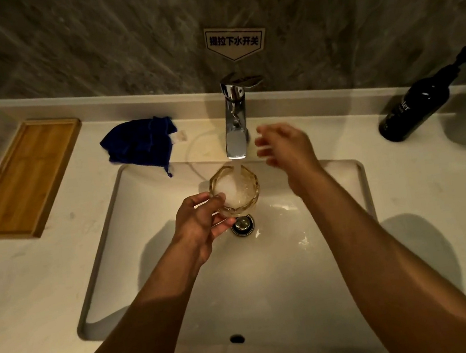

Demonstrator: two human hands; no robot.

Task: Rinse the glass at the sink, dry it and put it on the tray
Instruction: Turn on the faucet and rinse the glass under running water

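white sink (313, 269), glass (235, 189) upright — mouth up under tap (235, 122), left hand (199, 226) gripping it

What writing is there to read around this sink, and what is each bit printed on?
"提拉下水开关" on the white arrow-shaped sign stuck to the wall above the tap.
"...ler" in pale letters on the dark pump bottle at the right; the start is hidden, and the smaller line under it is too blurred to read.
Nothing else carries text.

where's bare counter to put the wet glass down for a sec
Bare counter lies between the wooden tray and the white sink basin, and right of the basin, before the black pump bottle. Behind, the blue cloth and chrome faucet crowd it.
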